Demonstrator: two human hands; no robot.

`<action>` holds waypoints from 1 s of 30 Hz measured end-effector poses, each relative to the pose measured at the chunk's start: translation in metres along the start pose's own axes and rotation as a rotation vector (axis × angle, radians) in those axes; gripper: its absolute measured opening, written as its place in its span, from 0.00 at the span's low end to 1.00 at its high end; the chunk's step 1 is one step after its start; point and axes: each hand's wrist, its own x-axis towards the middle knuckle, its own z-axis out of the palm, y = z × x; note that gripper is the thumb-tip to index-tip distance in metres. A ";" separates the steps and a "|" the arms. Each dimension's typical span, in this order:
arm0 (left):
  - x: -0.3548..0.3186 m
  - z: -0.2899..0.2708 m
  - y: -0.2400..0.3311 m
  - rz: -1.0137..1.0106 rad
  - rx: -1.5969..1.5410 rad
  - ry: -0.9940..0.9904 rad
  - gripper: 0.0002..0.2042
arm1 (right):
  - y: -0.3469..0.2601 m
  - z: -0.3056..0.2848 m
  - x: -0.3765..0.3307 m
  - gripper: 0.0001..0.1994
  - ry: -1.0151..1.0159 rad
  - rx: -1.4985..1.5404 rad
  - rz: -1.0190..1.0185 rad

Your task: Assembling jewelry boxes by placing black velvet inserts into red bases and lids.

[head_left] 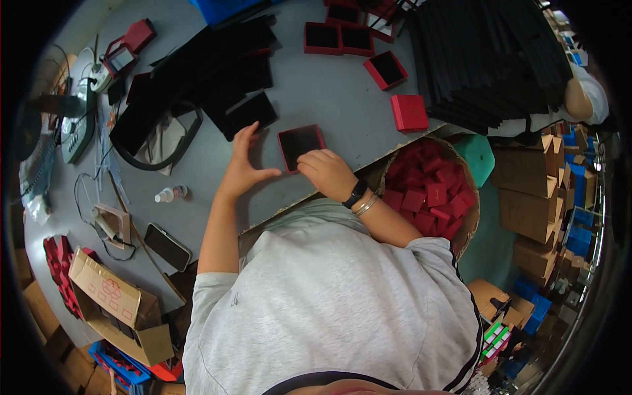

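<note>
Red tray [301, 146] under curled right hand [327, 172] fingertips; left hand [241, 168] splayed, empty, just beside.

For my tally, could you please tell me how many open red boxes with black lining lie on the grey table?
About 6: one under the right hand, one alone, two side by side, two at the top edge; others may be hidden.

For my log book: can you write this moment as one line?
left hand: open, beside red box | right hand: fingers on box edge | table: grey
</note>
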 end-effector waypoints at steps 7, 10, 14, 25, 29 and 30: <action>0.027 0.005 0.019 0.044 0.542 0.451 0.37 | 0.059 -0.047 -0.053 0.11 0.125 -0.303 0.454; 0.032 0.003 0.000 0.032 0.649 0.415 0.36 | 0.086 -0.057 -0.041 0.13 0.232 -0.388 0.473; 0.031 0.006 -0.006 0.084 0.650 0.415 0.35 | 0.131 -0.086 0.057 0.13 0.459 -0.151 0.562; 0.029 0.003 -0.012 -0.045 0.660 0.320 0.35 | 0.390 -0.044 0.434 0.41 0.394 -0.164 0.506; 0.030 0.010 -0.016 -0.072 0.664 0.301 0.34 | 0.459 -0.051 0.540 0.43 0.482 -0.255 0.524; 0.026 0.010 -0.016 -0.108 0.673 0.315 0.33 | 0.442 -0.044 0.557 0.45 0.376 -0.236 0.588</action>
